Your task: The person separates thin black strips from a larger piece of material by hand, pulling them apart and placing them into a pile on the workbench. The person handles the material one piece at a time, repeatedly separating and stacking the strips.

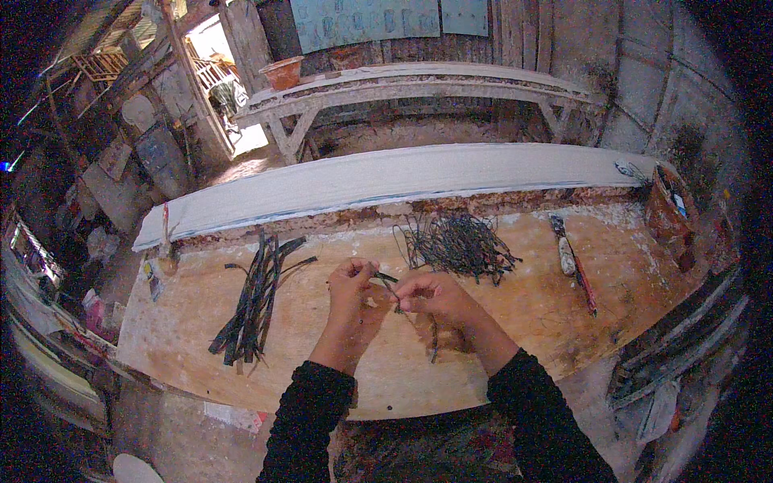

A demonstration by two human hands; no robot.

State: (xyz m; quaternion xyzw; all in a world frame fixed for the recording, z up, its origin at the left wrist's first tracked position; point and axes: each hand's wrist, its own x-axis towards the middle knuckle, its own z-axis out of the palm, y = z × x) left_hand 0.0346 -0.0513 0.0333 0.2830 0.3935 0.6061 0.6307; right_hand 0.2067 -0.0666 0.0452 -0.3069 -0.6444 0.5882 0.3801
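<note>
Where the head view looks down on the worn orange-brown wooden counter (499, 322), both hands meet near its middle, forearms in black sleeves entering from the lower edge. The left hand (352, 278) has its grip closed, fingertips pinched on one end of a thin dark strip of fibre (388, 281). The right hand (427, 294) is likewise closed, pinching the same strip just beside the left hand; the two hands are nearly touching. A further length of the strip (434, 342) hangs below the right hand onto the counter. To the left of the hands, well apart, lies a bundle of long flat dark strips (254, 302), fanned at the upper end. Behind the hands, near the far edge, lies a loose tangled heap of thin dark strands (459, 241). To the right lies a long tool with a pale handle and red shaft (573, 266). A rust-coloured pot (668, 211) stands at the right end. A long white plank (386, 179) runs along the far side of the counter.
</note>
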